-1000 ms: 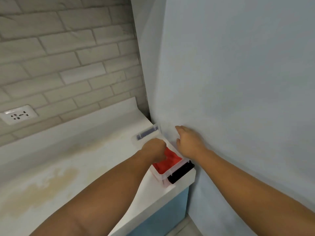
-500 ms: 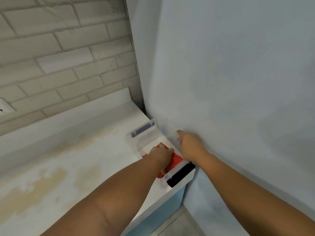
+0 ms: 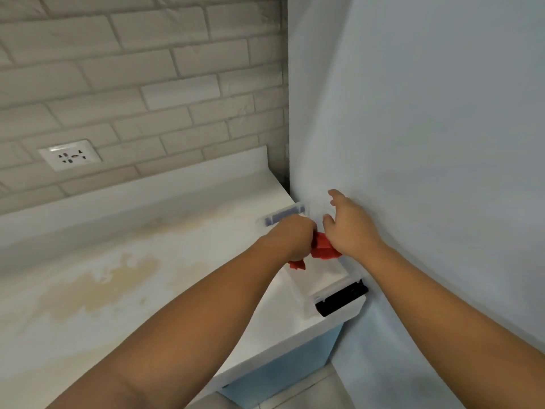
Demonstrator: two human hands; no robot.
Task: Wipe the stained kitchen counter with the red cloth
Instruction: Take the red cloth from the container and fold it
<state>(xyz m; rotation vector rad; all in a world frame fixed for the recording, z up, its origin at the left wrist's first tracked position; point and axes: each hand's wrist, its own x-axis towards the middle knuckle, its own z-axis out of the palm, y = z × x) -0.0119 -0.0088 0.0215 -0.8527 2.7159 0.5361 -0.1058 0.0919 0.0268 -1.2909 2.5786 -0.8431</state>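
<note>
Red cloth bunched into a wad and gripped in the curled fingers of the left hand. Bulk of the wad protruding on the side facing the right hand, with one short tail hanging below the fist. Long axis of the wad running from that tail, low and left, up to the bulk on the right. Held above the clear box, apparently off its floor; contact with the box rim not determinable. Right hand directly beside the cloth on its right, fingers loose and spread, nothing grasped as far as visible; heel of that hand touching or overlapping the wad, exact contact not determinable. Beyond the right hand, the pale wall. Box set in the corner below both hands, black latch at its near end. Brown stain on the counter well to the left of the left hand and nearer the body; fainter band left of the fist, toward the back. Judged next move: sweep leftward, away from the wall. Left hand already loaded and nearer the stain, so probably no transfer needed. Flatten the wad before pressing down; judged advisable for coverage.
</note>
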